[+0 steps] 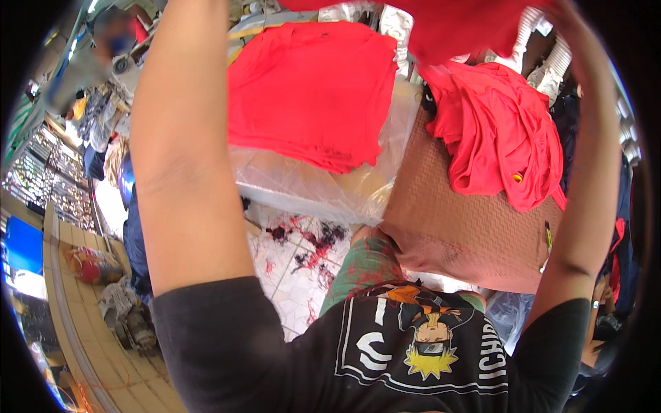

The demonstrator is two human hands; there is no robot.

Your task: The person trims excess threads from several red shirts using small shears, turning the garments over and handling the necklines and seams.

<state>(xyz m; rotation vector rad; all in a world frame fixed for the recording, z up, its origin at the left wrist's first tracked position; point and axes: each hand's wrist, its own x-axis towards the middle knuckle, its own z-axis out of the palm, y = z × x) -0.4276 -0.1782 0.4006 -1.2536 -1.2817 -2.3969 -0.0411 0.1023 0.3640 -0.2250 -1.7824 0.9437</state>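
Both my arms reach up and forward, and my hands lie beyond the upper edge of the picture. A red garment (468, 31) is raised at the top between my forearms, with its upper part cut off; how my hands hold it is hidden. Below it to the left, a flat stack of red shirts (310, 93) rests on a plastic-wrapped surface (365, 196). To the right, a loose heap of red garments (506, 138) lies on a brown textured cloth (454, 234).
A pen (549, 235) lies near the brown cloth's right side. White ribbed hoses (551, 65) stand behind the heap. Black and red thread scraps (317, 241) litter the tiled floor. A wooden slatted bench (89, 323) and a blurred person (89, 55) are at the left.
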